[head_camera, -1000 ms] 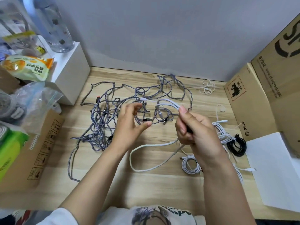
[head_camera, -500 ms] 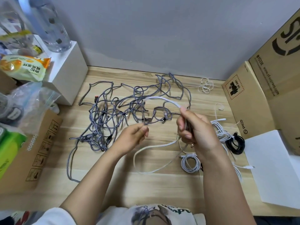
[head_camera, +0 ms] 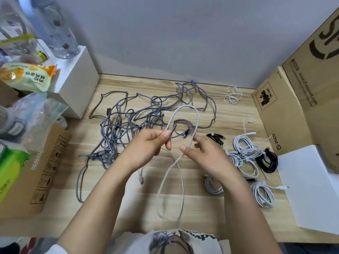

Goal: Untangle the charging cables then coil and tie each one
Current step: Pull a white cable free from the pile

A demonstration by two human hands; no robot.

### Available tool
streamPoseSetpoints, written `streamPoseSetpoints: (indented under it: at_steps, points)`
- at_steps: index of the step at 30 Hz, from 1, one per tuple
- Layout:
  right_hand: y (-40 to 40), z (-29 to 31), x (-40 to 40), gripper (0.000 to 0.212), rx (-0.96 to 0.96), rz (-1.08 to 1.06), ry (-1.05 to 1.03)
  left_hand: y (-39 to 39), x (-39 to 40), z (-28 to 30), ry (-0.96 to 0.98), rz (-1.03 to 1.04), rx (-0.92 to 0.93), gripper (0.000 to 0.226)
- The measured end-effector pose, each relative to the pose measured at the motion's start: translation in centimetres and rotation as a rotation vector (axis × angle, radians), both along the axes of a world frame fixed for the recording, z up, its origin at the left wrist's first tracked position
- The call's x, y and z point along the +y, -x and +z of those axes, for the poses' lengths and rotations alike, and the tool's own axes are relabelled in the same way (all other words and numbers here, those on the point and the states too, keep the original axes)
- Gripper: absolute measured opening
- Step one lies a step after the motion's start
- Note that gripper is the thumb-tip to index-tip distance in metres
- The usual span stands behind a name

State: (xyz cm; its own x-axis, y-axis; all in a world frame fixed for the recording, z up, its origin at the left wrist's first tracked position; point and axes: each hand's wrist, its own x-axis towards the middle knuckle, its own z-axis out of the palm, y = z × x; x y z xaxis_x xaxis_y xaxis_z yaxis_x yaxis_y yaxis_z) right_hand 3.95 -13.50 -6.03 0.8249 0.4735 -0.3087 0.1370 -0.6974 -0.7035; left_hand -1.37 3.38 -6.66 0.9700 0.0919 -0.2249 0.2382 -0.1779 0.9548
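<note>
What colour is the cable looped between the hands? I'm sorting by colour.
Pale white, slightly pinkish, cable; head view shows it.

Both forearms reach in from 6 o'clock and converge mid-frame. The left hand (head_camera: pixel 148 145) has its thumb and forefinger pinched together, pointing toward 3 o'clock. The right hand (head_camera: pixel 205 154) has loosely spread fingers, thumb toward 9 o'clock.

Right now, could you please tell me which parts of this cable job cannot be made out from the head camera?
- White cable: its lower loop is motion-blurred, and no plug can be made out on it.
- Right hand: seen from behind; whether its fingers grip the cable is unclear.
- Grey tangle: strands overlap, so the number of cables cannot be counted.
- White coil: partly hidden by the right forearm.
- Earphones: too small for detail.
</note>
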Motion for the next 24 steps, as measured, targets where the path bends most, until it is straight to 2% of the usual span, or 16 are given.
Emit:
streamPoseSetpoints:
  at_steps: [1, 2, 3, 4, 6, 8, 10, 16, 20, 22, 24]
  points:
    - [-0.1, -0.1, -0.2, 0.052, 0.0, -0.07, -0.017, 0.1, 0.1, 0.1, -0.054, -0.023, 0.031, 0.038]
    - [-0.2, 0.1, -0.4, 0.078, -0.009, -0.136, -0.065, 0.2, 0.2, 0.3, -0.121, -0.054, 0.064, 0.038]
    - [-0.3, 0.2, -0.5, 0.091, -0.062, -0.157, -0.112, 0.2, 0.3, 0.5, -0.193, -0.088, 0.101, 0.038]
    - [-0.2, 0.5, -0.4, 0.095, -0.134, -0.13, -0.167, 0.3, 0.3, 0.7, -0.253, -0.121, 0.133, 0.038]
    - [-0.1, 0.8, 0.0, 0.085, -0.315, 0.024, -0.2, 0.2, 0.2, 1.3, -0.301, -0.187, 0.175, 0.038]
    - [-0.1, 0.7, 0.5, 0.064, -0.398, 0.147, -0.177, 0.2, 0.0, 1.8, -0.246, -0.235, 0.195, 0.039]
    - [0.2, 0.3, 1.0, 0.046, -0.347, 0.181, -0.246, 0.2, 0.1, 2.2, -0.118, -0.261, 0.185, 0.042]
    - [0.5, 1.0, 1.4, 0.015, -0.187, 0.109, -0.534, 0.1, 0.2, 2.8, 0.17, -0.286, 0.126, 0.038]
    - [0.7, 1.6, 1.6, 0.01, -0.027, -0.06, -0.785, 0.1, -0.3, 2.8, 0.366, -0.237, 0.129, 0.038]
    - [0.7, 1.9, 1.6, 0.012, -0.008, -0.142, -0.851, 0.2, -0.6, 2.7, 0.554, -0.233, 0.153, 0.038]
    - [0.7, 2.1, 1.8, 0.015, -0.011, -0.165, -0.867, 0.4, -0.9, 2.7, 0.82, -0.287, 0.112, 0.034]
